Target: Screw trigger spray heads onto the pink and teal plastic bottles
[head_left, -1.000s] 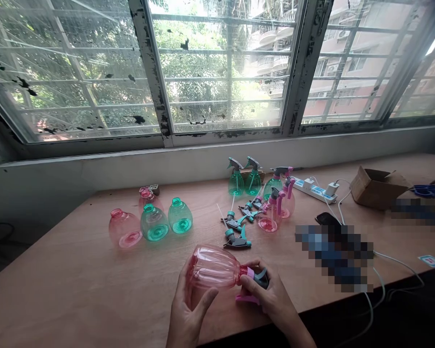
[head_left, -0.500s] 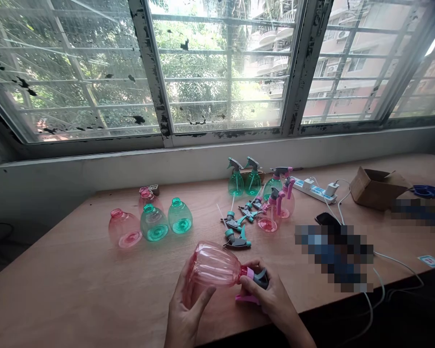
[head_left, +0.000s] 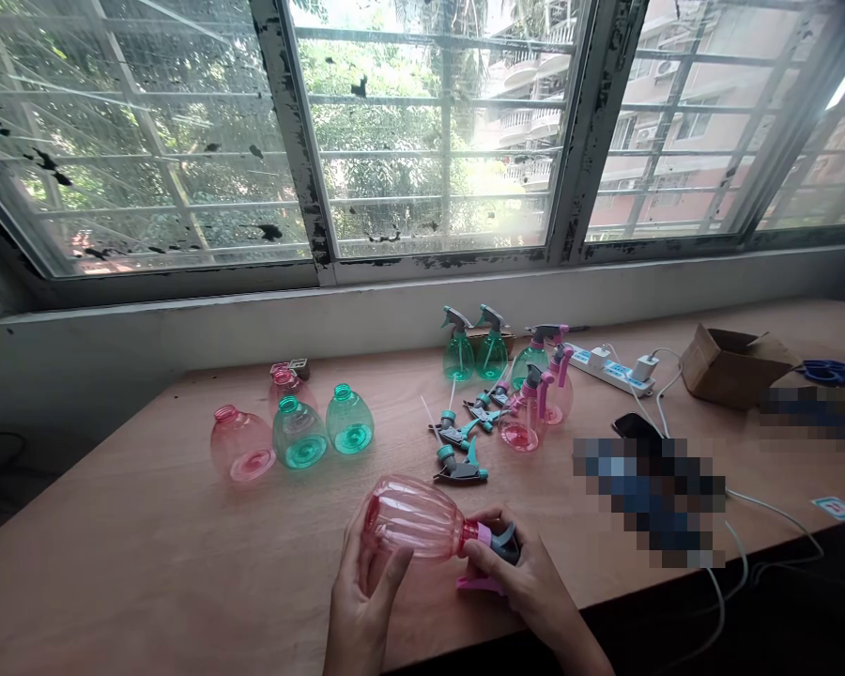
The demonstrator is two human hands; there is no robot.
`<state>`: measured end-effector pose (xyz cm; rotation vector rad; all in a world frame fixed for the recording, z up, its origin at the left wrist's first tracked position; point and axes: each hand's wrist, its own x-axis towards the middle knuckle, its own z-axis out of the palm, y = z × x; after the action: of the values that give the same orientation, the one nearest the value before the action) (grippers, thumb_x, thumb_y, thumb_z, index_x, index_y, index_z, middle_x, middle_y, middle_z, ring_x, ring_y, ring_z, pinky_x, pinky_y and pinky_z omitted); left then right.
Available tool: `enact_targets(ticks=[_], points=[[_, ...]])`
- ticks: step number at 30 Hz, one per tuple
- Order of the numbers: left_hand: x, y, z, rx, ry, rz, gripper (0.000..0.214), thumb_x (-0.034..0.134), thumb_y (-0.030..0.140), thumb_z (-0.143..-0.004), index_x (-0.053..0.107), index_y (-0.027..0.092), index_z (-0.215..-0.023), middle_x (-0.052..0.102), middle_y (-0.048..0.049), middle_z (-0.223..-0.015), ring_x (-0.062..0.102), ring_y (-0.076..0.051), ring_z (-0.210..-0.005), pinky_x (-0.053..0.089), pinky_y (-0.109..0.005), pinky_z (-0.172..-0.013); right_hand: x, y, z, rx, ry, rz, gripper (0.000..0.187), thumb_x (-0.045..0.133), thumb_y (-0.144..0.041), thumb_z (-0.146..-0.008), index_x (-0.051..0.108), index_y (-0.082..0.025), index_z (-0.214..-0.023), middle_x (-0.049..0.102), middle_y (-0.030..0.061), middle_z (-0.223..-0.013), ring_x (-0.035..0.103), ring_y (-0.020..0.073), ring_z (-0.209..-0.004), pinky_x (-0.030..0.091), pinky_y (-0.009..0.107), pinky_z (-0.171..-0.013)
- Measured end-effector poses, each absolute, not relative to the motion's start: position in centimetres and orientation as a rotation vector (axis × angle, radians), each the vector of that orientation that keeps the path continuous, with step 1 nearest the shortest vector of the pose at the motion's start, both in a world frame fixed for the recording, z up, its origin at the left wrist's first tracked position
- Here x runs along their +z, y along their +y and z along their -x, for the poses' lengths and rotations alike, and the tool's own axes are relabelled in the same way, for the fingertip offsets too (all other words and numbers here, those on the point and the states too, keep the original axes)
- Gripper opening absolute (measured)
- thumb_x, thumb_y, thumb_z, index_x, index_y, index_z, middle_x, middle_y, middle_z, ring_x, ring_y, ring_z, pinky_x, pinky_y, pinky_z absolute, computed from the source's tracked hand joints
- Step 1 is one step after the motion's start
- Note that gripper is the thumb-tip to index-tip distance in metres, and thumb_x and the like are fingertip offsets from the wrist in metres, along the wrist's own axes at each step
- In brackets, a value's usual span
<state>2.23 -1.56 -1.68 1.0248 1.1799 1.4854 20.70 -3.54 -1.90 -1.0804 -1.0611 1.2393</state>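
A clear pink spray bottle [head_left: 417, 518] lies on its side in the air above the table's front, its base to the left. My left hand [head_left: 366, 582] is wrapped round the base end, thumb along the near side. At the neck, my right hand [head_left: 511, 568] grips the spray head [head_left: 505, 543], which is dark grey with a pink collar and a pink trigger pointing down. The collar sits at the bottle's mouth; how tightly it is seated I cannot tell. Just beyond the bottle lies a loose grey and teal spray head [head_left: 459, 465].
Open pink bottles [head_left: 241, 446] and green bottles [head_left: 350, 420] stand at the left. Several bottles with spray heads [head_left: 491, 345] stand at the back, near more loose heads [head_left: 454, 432]. A power strip [head_left: 609, 368], a cardboard box [head_left: 736, 366] and cables occupy the right.
The bottle's base end has dipped slightly, and my left hand has shifted a little with it. My right hand stays almost in place on the spray head.
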Motion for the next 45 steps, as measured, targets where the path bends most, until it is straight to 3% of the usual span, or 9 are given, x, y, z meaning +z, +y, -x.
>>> enact_targets(ticks=[7, 15, 25, 35, 41, 45], points=[[-1.83, -1.81, -1.98, 1.460, 1.074, -1.067, 0.072, 0.083, 0.040, -0.068, 0.057, 0.029, -0.134, 0.058, -0.0046, -0.146, 0.046, -0.031, -0.140, 0.039, -0.040, -0.116, -2.12, -3.48, -20.65, 1.228, -1.023, 1.062, 0.042, 0.079, -0.053, -0.075, 0.066, -0.018, -0.093, 0.068, -0.0010, -0.069, 0.063, 0.0162, -0.062, 0.052, 0.028, -0.062], [-2.05, -1.73, -2.00, 1.471, 1.178, -1.073, 0.077, 0.079, 0.052, -0.069, 0.051, 0.022, -0.135, 0.054, -0.0136, -0.146, 0.047, -0.036, -0.137, 0.030, -0.052, -0.119, -2.20, -3.51, -20.80, 1.239, -1.089, 1.074, 0.038, 0.079, -0.050, -0.077, 0.066, -0.018, -0.093, 0.068, -0.0004, -0.071, 0.062, 0.0157, -0.064, 0.050, 0.026, -0.061], [-2.13, -1.58, -1.66, 1.464, 1.078, -1.067, 0.071, 0.083, 0.041, -0.068, 0.056, 0.030, -0.133, 0.058, -0.0043, -0.144, 0.050, -0.029, -0.136, 0.039, -0.038, -0.115, -1.95, -3.58, -20.76, 1.259, -1.043, 1.043, 0.036, 0.079, -0.047, -0.079, 0.064, -0.018, -0.094, 0.067, -0.0020, -0.070, 0.064, 0.0143, -0.063, 0.053, 0.026, -0.062], [-1.82, -1.78, -2.20, 1.519, 1.207, -0.985, 0.071, 0.084, 0.050, -0.064, 0.054, 0.022, -0.121, 0.067, -0.0127, -0.128, 0.059, -0.034, -0.125, 0.042, -0.048, -0.111, -2.10, -3.74, -20.88, 1.254, -1.118, 1.067, 0.035, 0.078, -0.045, -0.079, 0.064, -0.018, -0.095, 0.067, -0.0012, -0.072, 0.061, 0.0147, -0.064, 0.051, 0.026, -0.062], [-1.49, -1.81, -2.19, 1.481, 1.093, -0.987, 0.072, 0.085, 0.043, -0.064, 0.056, 0.026, -0.128, 0.064, -0.0075, -0.136, 0.055, -0.030, -0.132, 0.042, -0.040, -0.113, -2.09, -3.56, -20.83, 1.230, -1.079, 1.064, 0.037, 0.077, -0.049, -0.079, 0.064, -0.018, -0.094, 0.068, -0.0015, -0.069, 0.062, 0.0143, -0.061, 0.050, 0.025, -0.059], [-1.39, -2.02, -2.22, 1.475, 1.114, -1.008, 0.074, 0.084, 0.047, -0.065, 0.054, 0.025, -0.129, 0.063, -0.0094, -0.138, 0.053, -0.031, -0.133, 0.043, -0.040, -0.112, -2.26, -3.53, -20.76, 1.226, -1.062, 1.066, 0.040, 0.077, -0.052, -0.078, 0.064, -0.018, -0.094, 0.067, -0.0014, -0.064, 0.062, 0.0147, -0.058, 0.050, 0.025, -0.057]])
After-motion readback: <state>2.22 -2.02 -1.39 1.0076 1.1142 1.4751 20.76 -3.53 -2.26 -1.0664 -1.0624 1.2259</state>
